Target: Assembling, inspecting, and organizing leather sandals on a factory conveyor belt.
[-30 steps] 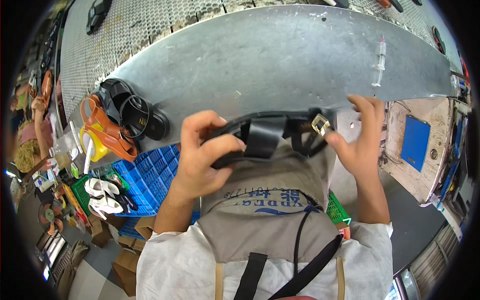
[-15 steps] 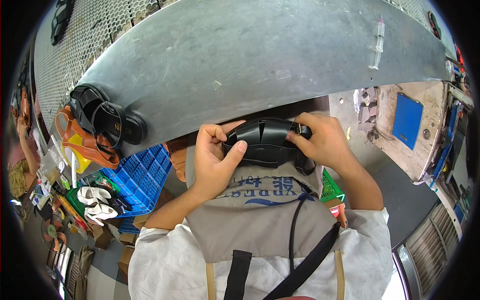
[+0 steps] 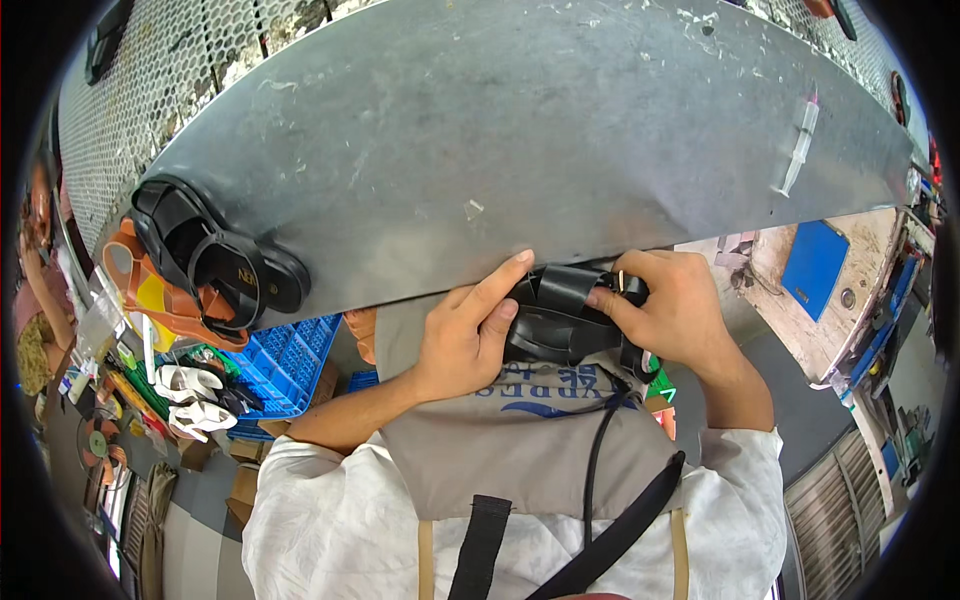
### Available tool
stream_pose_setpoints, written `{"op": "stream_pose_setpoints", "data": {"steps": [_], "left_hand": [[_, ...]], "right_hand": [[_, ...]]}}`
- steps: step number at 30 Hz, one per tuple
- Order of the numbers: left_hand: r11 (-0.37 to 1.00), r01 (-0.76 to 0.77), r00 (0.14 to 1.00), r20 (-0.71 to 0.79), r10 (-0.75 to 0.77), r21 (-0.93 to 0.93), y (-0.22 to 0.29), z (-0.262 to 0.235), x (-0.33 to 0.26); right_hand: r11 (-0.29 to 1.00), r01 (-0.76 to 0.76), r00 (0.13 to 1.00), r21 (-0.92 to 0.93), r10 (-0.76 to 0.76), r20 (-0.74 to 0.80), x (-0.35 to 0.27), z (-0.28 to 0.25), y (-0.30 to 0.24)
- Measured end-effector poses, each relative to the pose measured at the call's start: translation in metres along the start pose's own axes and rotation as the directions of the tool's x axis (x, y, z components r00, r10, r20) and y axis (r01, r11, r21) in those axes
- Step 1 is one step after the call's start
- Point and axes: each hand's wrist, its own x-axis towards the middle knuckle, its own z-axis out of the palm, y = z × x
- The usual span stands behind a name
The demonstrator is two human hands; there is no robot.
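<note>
Over my apron, just off the metal table's near edge, I hold a black sandal (image 3: 550, 338) with wide straps and a buckle. My right hand (image 3: 670, 300) pinches its strap beside the metal buckle, thumb against the inside. At the sandal's left end is my left hand (image 3: 462, 335), its index finger stretched toward the table edge and its thumb against the sandal's side. The other left fingers are curled and partly hidden. A slim black strap end hangs down at the sandal's right.
On the metal table (image 3: 420, 150), another black sandal (image 3: 245, 275) lies over orange sandals (image 3: 165, 300) at the left. A syringe (image 3: 800, 145) rests at the right. Below are a blue crate (image 3: 290, 365) and white heeled shoes (image 3: 195, 400). A blue pad (image 3: 815, 268) lies on a worn board.
My left hand has slid right along the sandal, its index finger now extended and its thumb off the top strap. The sandal has shifted right and tilted; my right hand keeps its pinch.
</note>
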Motion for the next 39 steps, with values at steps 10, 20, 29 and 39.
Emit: {"op": "stream_pose_setpoints", "data": {"steps": [10,20,29,39], "left_hand": [[0.966,0.168,0.982,0.122,-0.146,-0.196,0.046,-0.019,-0.016],[0.83,-0.014,0.993,0.088,0.076,-0.557,0.073,-0.022,-0.052],[0.912,0.178,0.981,-0.01,-0.195,-0.37,0.12,-0.028,0.005],[0.218,-0.62,0.781,-0.62,0.078,-0.754,0.184,-0.136,0.116]], "right_hand": [[0.997,-0.005,0.999,-0.081,0.001,-0.048,-0.03,-0.013,-0.021],[0.786,0.093,0.963,0.611,0.084,-0.255,-0.086,0.03,-0.055],[0.67,0.066,0.972,0.739,0.126,-0.2,-0.099,0.025,-0.056],[0.87,0.484,0.599,0.089,-0.255,-0.759,-0.08,-0.026,0.021]]}}
